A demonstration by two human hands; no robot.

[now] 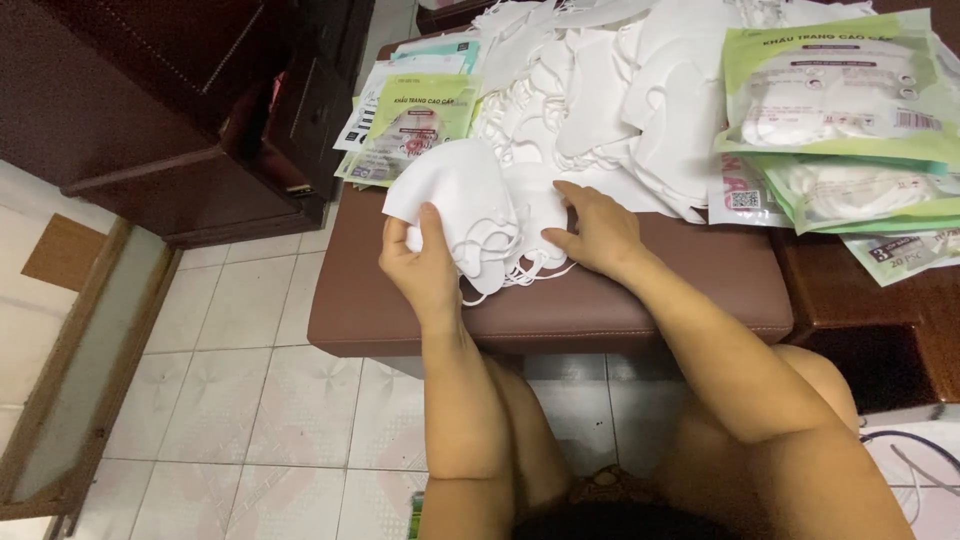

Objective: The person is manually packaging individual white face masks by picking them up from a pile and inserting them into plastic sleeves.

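On a brown padded bench (640, 300) above pale floor tiles (260, 420), my left hand (425, 265) grips a stack of white masks (470, 205) while my right hand (595, 230) presses flat, fingers spread.

Your small stack of white, soft, cup-shaped fabric face masks (470, 215) lies fanned on the near edge of the brown padded leatherette bench (640, 300), rounded sides upward, thin white ear loops trailing toward you over the cushion.
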